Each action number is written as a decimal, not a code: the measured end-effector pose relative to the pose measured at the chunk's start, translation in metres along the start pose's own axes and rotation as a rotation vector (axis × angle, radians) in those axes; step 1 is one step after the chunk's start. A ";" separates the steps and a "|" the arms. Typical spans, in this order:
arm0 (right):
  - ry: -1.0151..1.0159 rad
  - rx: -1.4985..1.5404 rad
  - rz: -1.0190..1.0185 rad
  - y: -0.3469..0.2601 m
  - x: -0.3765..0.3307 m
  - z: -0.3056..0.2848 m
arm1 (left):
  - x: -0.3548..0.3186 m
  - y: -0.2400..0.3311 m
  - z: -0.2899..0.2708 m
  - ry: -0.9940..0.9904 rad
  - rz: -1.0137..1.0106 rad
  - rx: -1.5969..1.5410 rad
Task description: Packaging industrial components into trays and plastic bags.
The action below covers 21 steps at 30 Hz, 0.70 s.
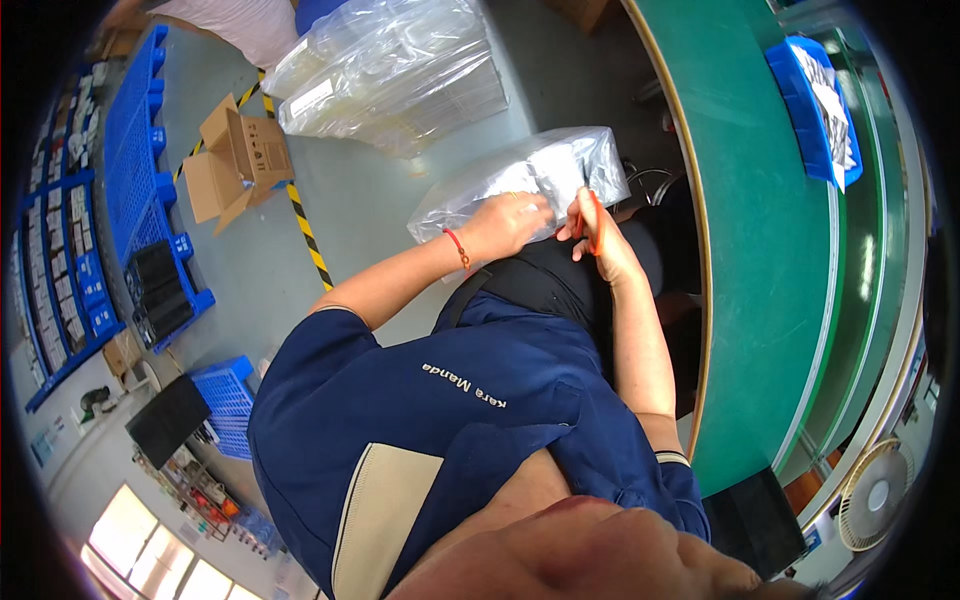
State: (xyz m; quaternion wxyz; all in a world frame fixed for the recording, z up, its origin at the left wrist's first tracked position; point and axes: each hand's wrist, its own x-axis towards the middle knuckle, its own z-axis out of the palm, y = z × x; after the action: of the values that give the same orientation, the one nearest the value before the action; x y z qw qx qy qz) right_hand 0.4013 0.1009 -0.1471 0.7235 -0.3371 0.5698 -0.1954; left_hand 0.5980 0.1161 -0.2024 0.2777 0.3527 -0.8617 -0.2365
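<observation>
A clear plastic bag wrapped around a boxy bundle lies in front of my lap. My left hand, with a red string bracelet at the wrist, is on its near side, its fingers bent against the film and seeming to grip it. My right hand holds scissors by their orange handles, close to the bag's right part. The blades are hard to make out against the shiny film, so I cannot tell whether they touch it. What lies inside the bag is blurred by glare.
A larger plastic-wrapped stack stands on the floor ahead. To its left is an open cardboard box by striped floor tape, with blue pallets beyond. At right, a green-topped table bears a blue bin of papers.
</observation>
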 end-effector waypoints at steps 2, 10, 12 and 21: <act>0.016 0.196 0.026 0.015 -0.005 -0.010 | 0.018 -0.006 -0.007 0.067 -0.186 0.110; -0.051 0.269 0.098 0.026 -0.007 0.002 | 0.054 -0.037 0.013 -0.038 -0.130 0.476; -0.059 0.274 0.091 0.029 -0.005 0.003 | 0.053 -0.052 0.018 0.029 -0.049 0.443; -0.372 0.412 0.295 0.037 0.020 0.018 | 0.059 -0.049 0.001 0.085 0.008 0.287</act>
State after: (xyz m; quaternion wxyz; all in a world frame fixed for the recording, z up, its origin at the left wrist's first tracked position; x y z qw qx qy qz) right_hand 0.4206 0.1183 -0.1853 0.8890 -0.1270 0.4187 -0.1348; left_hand 0.5851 0.0414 -0.2139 0.2618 0.3951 -0.8754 -0.0946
